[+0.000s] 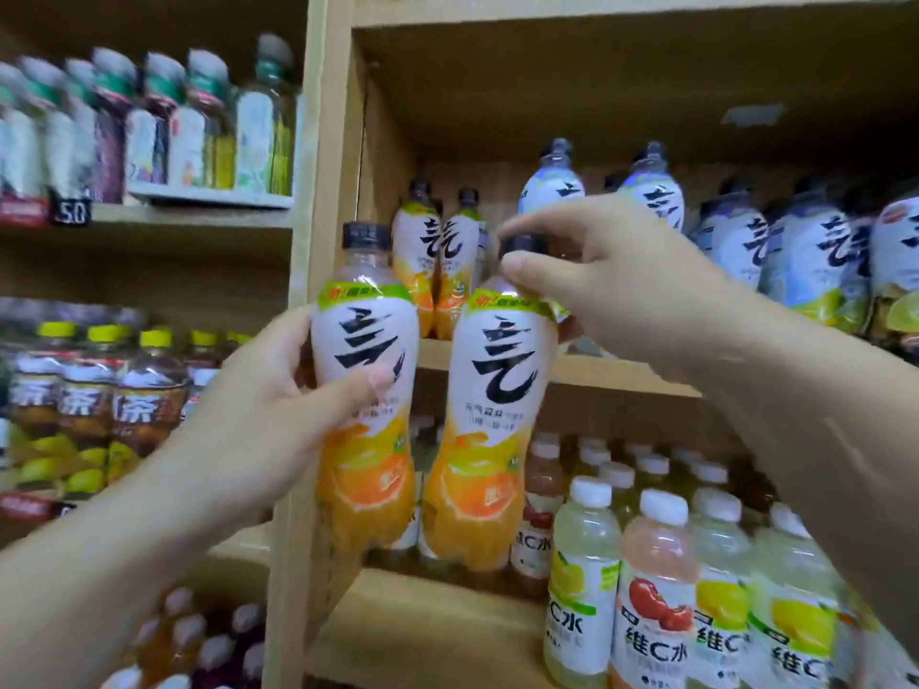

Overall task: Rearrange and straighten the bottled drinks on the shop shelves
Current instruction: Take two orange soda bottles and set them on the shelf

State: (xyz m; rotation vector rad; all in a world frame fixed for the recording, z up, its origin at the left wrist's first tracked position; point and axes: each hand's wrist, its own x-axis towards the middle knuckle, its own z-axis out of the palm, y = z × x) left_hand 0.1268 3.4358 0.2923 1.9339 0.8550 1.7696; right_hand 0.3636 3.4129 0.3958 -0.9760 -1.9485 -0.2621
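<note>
Two orange-drink bottles with white labels and black caps are held up in front of the shelves. My left hand [278,395] wraps around the middle of the left orange bottle [365,469]. My right hand [611,281] pinches the neck and cap of the right orange bottle [490,440], which tilts slightly. Both hang in the air before the wooden shelf [597,372]. Two more of the same orange bottles [437,261] stand at the back left of that shelf. Blue-and-white bottles of the same brand [776,251] fill its right side.
A wooden upright [318,141] divides the shelving. Left of it stand tea bottles with yellow caps [99,405] and a row of mixed bottles [164,126] above. Vitamin water bottles with white caps [656,589] crowd the lower right shelf. Bare board [422,634] lies at its left.
</note>
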